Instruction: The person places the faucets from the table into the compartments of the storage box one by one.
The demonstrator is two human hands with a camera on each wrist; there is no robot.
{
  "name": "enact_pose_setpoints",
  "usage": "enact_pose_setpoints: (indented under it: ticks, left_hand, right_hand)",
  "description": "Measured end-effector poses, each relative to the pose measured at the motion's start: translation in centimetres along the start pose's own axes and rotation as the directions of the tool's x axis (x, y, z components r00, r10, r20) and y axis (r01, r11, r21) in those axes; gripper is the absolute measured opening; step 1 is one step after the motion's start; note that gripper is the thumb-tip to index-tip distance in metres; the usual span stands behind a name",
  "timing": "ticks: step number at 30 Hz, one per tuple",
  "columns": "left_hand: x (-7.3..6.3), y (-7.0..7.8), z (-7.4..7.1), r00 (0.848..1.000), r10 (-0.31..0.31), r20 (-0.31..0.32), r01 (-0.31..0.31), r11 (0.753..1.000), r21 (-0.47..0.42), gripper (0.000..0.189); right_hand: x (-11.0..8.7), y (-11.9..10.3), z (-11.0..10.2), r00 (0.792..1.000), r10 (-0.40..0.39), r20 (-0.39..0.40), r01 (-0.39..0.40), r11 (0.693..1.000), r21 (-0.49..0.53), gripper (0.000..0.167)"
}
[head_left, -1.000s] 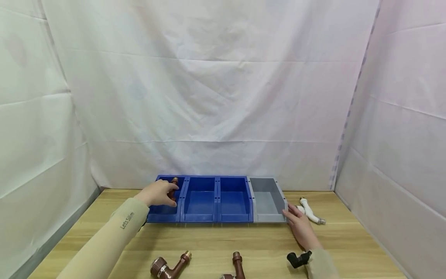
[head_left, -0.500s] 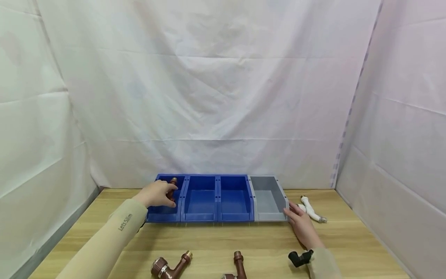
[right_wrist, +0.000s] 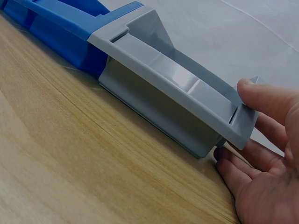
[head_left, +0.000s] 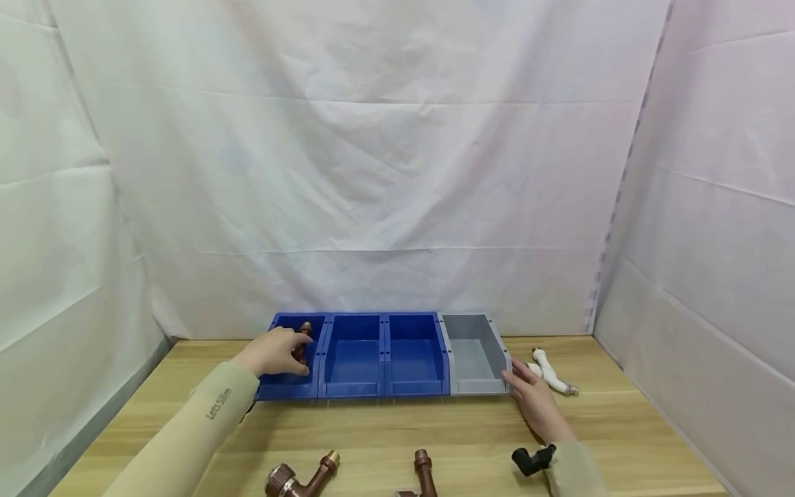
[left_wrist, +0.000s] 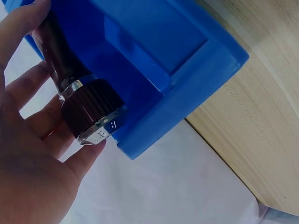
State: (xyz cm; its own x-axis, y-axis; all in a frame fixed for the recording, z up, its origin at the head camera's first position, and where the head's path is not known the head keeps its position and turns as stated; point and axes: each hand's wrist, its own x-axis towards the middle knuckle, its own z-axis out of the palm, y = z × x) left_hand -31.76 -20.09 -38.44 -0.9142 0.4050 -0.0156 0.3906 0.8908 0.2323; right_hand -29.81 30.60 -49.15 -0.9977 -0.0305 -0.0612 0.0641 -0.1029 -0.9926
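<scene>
A left hand [head_left: 271, 353] curls round a brown pipe fitting [left_wrist: 55, 52], likely rigid and weighty, its ribbed cap [left_wrist: 91, 105] probably the surest grip, in or just above the leftmost blue bin [head_left: 287, 390], while the right hand [head_left: 537, 406] pinches the grey bin [head_left: 479, 386]

I see white cloth [head_left: 373, 172] hanging behind the wooden table [head_left: 385, 428] and along both its sides. A white pipe fitting [head_left: 551, 374] lies towards its right side, two brown fittings [head_left: 281, 478] [head_left: 425, 476] towards its front.
</scene>
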Motion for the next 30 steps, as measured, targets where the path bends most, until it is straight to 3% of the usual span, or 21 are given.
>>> enact_pose_setpoints:
  ticks: [21, 30]
  left_hand:
    - [0.28, 0.18, 0.01, 1.0, -0.004, 0.002, 0.004, 1.0, 0.002, 0.061]
    - [0.77, 0.35, 0.23, 1.0, -0.01, 0.009, 0.01, 1.0, -0.023, 0.059]
  right_hand:
    - [0.1, -0.15, 0.17, 1.0, 0.007, -0.006, -0.007, 1.0, 0.007, 0.071]
    - [0.4, 0.19, 0.16, 0.999, 0.003, -0.048, -0.003, 1.0, -0.003, 0.067]
